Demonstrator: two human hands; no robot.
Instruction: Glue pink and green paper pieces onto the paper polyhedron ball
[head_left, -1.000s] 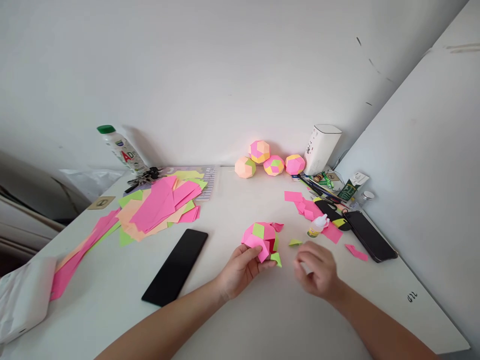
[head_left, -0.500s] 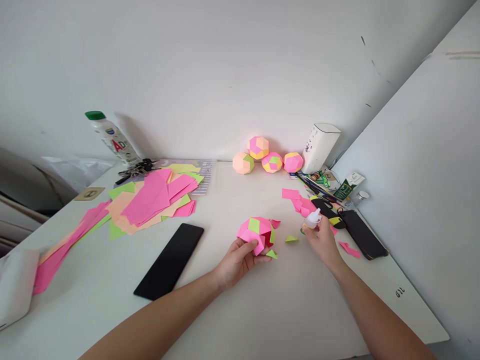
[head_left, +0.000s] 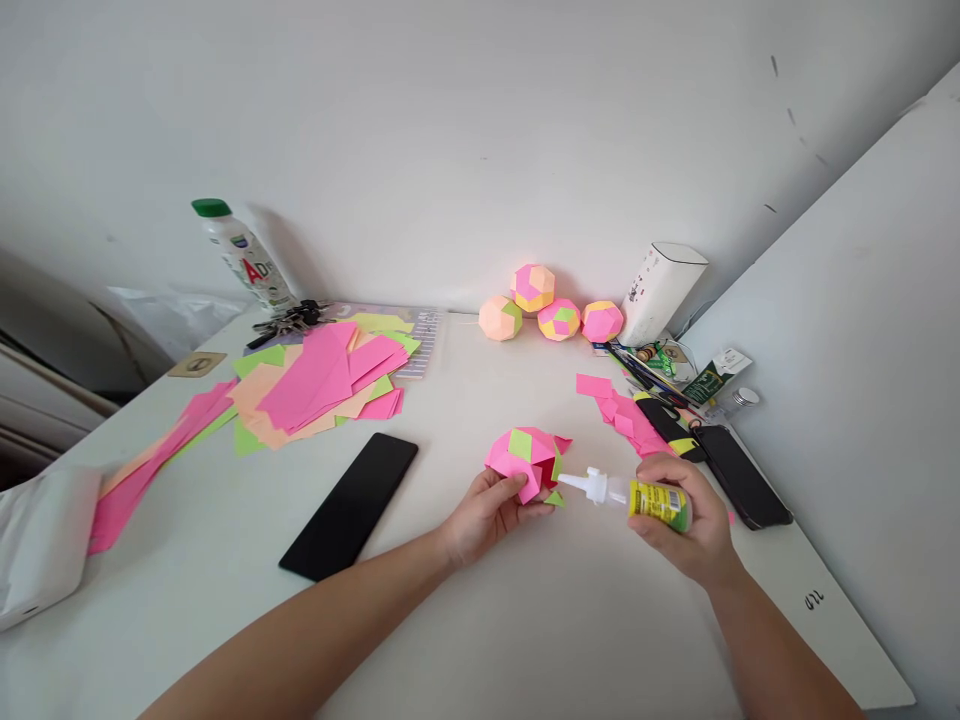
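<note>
My left hand [head_left: 487,515] grips a partly open paper ball [head_left: 510,458], pink with green facets, thumb on its near side. Loose pink and green flaps stick out around its opening, which faces right and shows a red inside. My right hand [head_left: 697,520] is closed around a glue bottle [head_left: 658,505] with a yellow and green label and a white nozzle. The bottle lies sideways in the grip, its tip pointing left at the flaps by the opening; whether it touches them I cannot tell.
Several finished paper balls [head_left: 559,318] rest by the wall beside a white container [head_left: 664,290]. Pink paper scraps [head_left: 630,420], a utility knife [head_left: 667,425] and a black case [head_left: 739,475] lie right. On the left are a phone [head_left: 351,505], coloured paper sheets [head_left: 307,380] and a bottle [head_left: 247,255].
My right hand has turned the glue bottle from upright to sideways and brought its nozzle to the paper ball. My left hand keeps its hold. The view has shifted slightly.
</note>
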